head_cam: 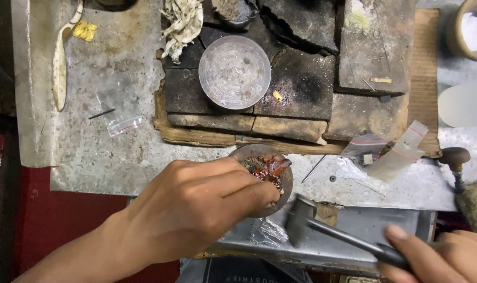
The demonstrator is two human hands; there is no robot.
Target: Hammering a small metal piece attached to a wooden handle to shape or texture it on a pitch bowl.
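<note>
My left hand [196, 209] grips a small round metal dish [286, 181] at the bench's front edge, fingers over its near rim. The dish holds red and dark crumbled bits [267, 167]. My right hand [442, 257], at the lower right corner, is shut on the dark handle of a small hammer [301, 217]. The hammer's grey head hangs just right of the dish, a little below its rim, apart from it.
Charred blocks [301, 84] lie at the back with a shallow round metal tray [234, 72] on them. Small plastic bags [385, 152] lie to the right, another bag [120, 112] to the left. A wooden-handled tool [456, 157] and a bowl of white powder [471, 29] are at far right.
</note>
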